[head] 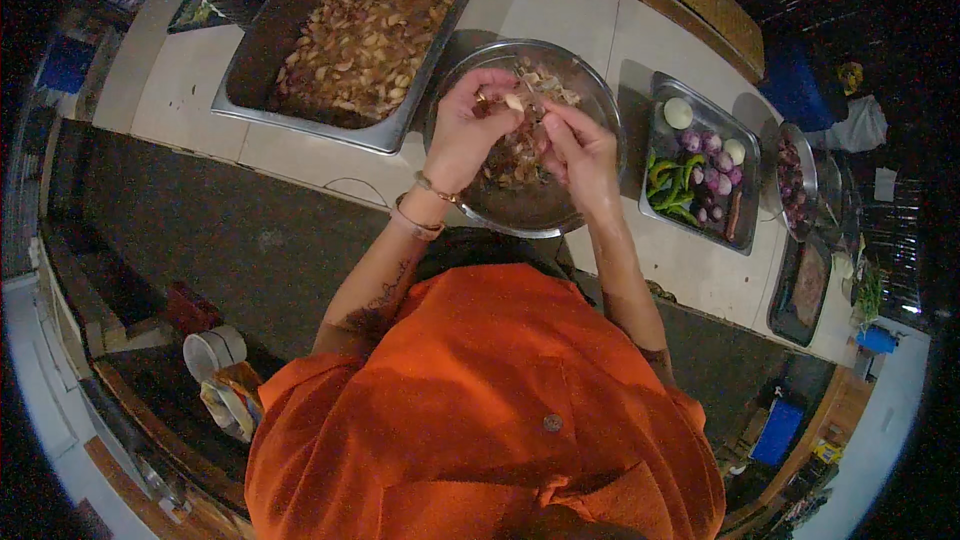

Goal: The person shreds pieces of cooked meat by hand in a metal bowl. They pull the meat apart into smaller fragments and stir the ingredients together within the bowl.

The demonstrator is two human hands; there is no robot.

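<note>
Over a round steel bowl [525,221] that holds peelings and what look like garlic cloves, my two hands meet. My left hand [476,116] pinches a pale garlic clove [514,102] between thumb and finger. Close on its right, my right hand [574,139] has thumb and forefinger together on a thin bit of skin. To the left of the bowl stands a deep rectangular steel pan [315,122] with many pale cloves, seemingly in liquid; its far end is cut off by the picture's edge.
Right of the bowl, a steel tray [694,232] holds peeled white onions [678,113], small purple onions [724,161] and green chillies [673,184]. Farther right are a bowl of dark red pieces [791,165] and a dark tray [784,315]. The tiled counter's edge [300,178] runs before me.
</note>
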